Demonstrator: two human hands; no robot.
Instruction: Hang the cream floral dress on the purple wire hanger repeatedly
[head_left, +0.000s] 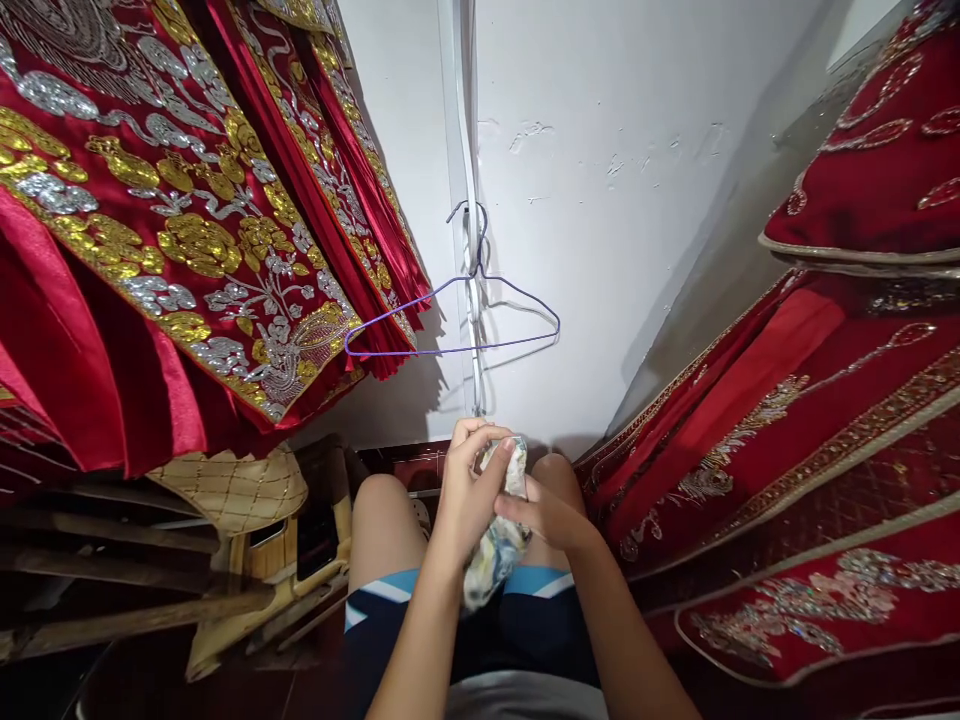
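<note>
A bundled, light-coloured patterned cloth [491, 570] with blue and yellow patches hangs between my hands, above my lap. My left hand [472, 485] is closed on its upper part, the thumb lying along the fabric. From the other side my right hand [551, 515] grips the same cloth, its thumb across the front and its other fingers partly hidden behind. The lower end of the cloth is slightly blurred. In front of and above both hands, an unloaded purple wire hanger [450, 350] hangs from a white strap [461, 120] against the wall.
Red garments with gold and silver sequins [210, 240] hang at the left. More red embroidered garments [750, 440] fill the right side. Low on the left stands a wooden chair [281, 560] with gold netted fabric [244, 490] over it. Behind the strap is a scuffed white wall [600, 220].
</note>
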